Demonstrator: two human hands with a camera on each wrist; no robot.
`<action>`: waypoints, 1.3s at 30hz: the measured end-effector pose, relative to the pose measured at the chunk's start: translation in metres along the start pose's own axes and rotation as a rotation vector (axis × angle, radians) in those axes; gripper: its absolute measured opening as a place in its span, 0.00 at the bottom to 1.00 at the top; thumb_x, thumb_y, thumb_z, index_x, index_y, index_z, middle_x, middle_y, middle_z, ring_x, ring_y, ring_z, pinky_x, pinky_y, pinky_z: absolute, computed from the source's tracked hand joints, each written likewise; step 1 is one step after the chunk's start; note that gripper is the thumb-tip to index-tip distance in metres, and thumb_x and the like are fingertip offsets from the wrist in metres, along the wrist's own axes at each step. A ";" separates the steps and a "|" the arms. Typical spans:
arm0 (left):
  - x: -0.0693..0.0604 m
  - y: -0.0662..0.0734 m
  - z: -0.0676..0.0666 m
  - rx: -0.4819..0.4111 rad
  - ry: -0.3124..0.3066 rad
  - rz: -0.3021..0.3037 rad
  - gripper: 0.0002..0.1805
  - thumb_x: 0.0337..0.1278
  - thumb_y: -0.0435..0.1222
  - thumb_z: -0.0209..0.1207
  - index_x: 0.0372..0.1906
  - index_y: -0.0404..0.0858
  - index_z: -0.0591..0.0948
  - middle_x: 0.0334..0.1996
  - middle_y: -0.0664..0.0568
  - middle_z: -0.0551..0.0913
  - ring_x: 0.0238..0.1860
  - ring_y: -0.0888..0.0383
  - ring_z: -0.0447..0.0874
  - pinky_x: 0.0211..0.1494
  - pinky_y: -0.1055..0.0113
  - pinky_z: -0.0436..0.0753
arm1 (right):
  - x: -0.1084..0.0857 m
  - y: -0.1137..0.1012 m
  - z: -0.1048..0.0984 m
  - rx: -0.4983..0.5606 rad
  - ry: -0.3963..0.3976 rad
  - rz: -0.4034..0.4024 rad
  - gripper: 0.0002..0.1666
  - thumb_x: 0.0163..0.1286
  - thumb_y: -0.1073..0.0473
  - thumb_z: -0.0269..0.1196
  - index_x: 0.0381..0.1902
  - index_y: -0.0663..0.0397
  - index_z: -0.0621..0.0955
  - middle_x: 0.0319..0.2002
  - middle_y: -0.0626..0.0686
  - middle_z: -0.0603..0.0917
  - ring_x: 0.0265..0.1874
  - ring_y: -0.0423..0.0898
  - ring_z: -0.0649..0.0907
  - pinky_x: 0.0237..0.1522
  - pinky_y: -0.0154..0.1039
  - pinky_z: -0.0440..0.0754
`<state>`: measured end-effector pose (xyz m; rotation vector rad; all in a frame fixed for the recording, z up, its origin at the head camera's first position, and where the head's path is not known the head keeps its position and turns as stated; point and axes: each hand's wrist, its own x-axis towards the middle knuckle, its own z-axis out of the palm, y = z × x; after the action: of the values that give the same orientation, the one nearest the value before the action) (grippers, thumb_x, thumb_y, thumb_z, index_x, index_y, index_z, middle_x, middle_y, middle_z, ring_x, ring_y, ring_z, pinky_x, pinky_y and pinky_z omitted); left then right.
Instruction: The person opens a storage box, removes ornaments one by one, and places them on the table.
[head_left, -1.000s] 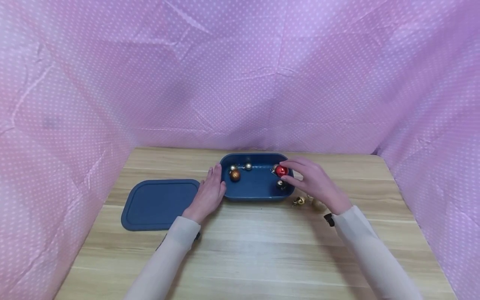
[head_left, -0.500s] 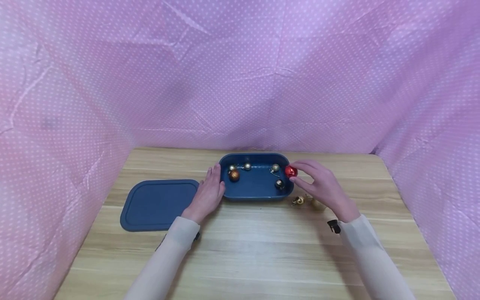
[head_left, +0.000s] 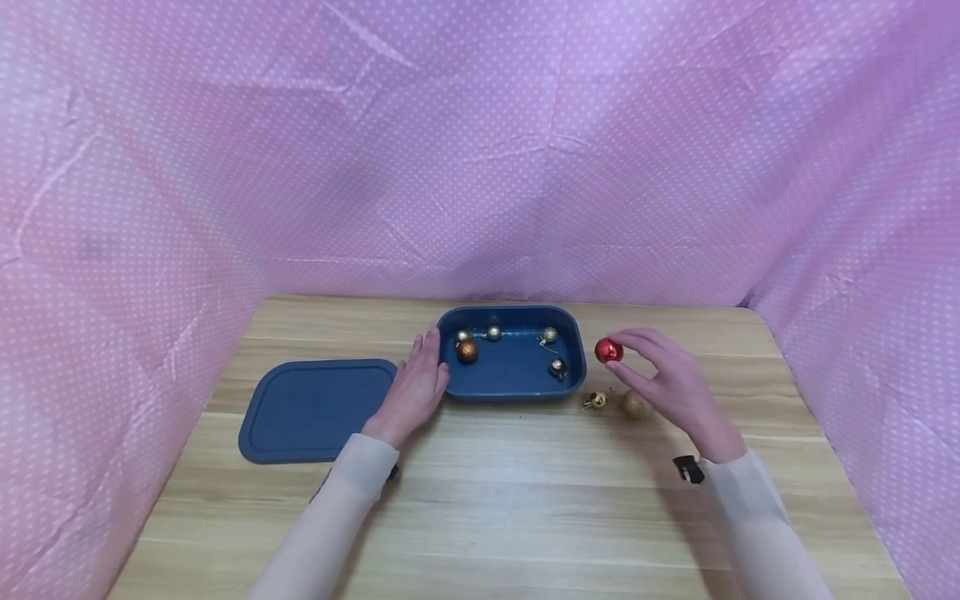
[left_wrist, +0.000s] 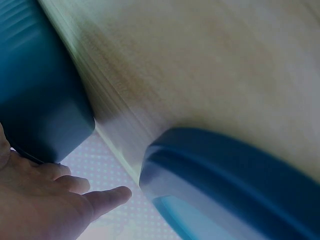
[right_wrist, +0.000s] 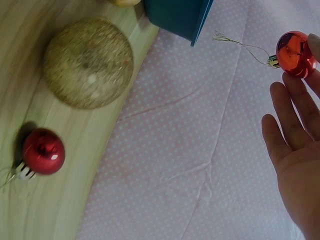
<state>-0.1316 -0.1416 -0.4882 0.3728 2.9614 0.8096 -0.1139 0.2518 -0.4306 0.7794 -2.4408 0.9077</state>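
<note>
My right hand (head_left: 678,390) pinches a shiny red Christmas bauble (head_left: 608,350) between thumb and fingers, above the table to the right of the blue box (head_left: 510,375). A loop of gold thread hangs from its cap in the right wrist view. My left hand (head_left: 412,390) lies with straight fingers against the box's left side. Inside the box, a copper bauble (head_left: 467,351) and small gold ones sit at the left; a pale gold bauble (head_left: 550,335) and a dark bauble (head_left: 557,367) sit at the right.
A flat blue lid (head_left: 315,412) lies left of the box, partly behind my left hand. On the table near my right hand are a small gold bauble (head_left: 597,401), a larger glittery gold bauble (right_wrist: 89,63) and another red bauble (right_wrist: 44,151). Pink dotted cloth (head_left: 480,167) surrounds the table.
My right hand has carried the red bauble from over the box's right end out past its rim to the right. My left hand has stayed at the box's left side.
</note>
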 end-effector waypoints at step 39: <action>0.001 -0.001 -0.001 0.002 -0.015 0.000 0.36 0.83 0.41 0.42 0.83 0.31 0.45 0.83 0.40 0.45 0.83 0.41 0.41 0.75 0.32 0.54 | -0.074 0.024 -0.041 -0.116 0.062 0.046 0.31 0.46 0.74 0.77 0.52 0.62 0.86 0.48 0.59 0.88 0.55 0.31 0.78 0.64 0.19 0.63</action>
<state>-0.1324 -0.1421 -0.4880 0.3770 2.9480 0.8007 -0.0660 0.3217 -0.4538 0.6472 -2.4420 0.7862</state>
